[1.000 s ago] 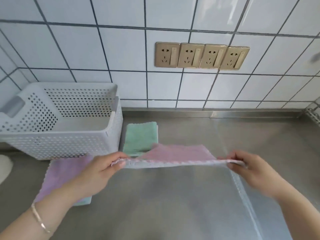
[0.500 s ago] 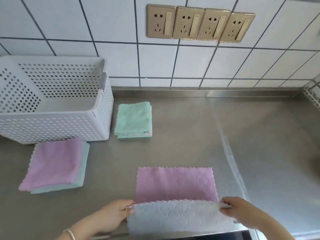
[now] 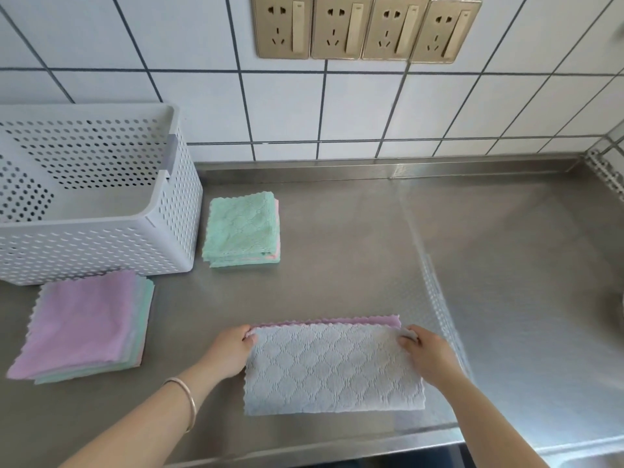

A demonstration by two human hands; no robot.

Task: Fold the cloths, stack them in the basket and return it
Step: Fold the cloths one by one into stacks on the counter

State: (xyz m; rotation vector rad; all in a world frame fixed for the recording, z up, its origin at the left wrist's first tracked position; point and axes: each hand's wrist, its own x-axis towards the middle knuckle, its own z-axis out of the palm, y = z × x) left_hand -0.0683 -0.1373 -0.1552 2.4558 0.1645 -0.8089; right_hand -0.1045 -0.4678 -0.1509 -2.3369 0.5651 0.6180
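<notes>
- Steel worktop (image 3: 354,231), white tiled wall behind it, four gold sockets (image 3: 366,27) in a row on the wall.
- Cloth being folded (image 3: 332,364) lies flat near the front edge of the worktop, about mid-width; folded in half, pale grey-blue diamond-textured side up, pink edge peeking out along its far side.
- Left hand (image 3: 229,352) at the cloth's far-left corner, fingers curled, pinching the top layer's corner; bangle (image 3: 187,401) on that wrist.
- Right hand (image 3: 427,354) at the far-right corner, fingers curled, pinching that corner the same way.
- Both hands rest low on the cloth, top layer nearly lined up with the layer under it.
- White perforated basket (image 3: 101,244) at the back left of the worktop, against the wall; nothing seen inside the visible part.
- Folded green stack (image 3: 243,229) just beside the basket's right side, not touching as far as seen; pink layer showing at its right edge.
- Loose pile of unfolded cloths (image 3: 84,325) in front of the basket toward the left edge, lilac on top, green layers fanned out under it; its far edge touches or sits right at the basket's base.
- Drain rack bit (image 3: 607,170) at the back right corner, mostly cut off.
</notes>
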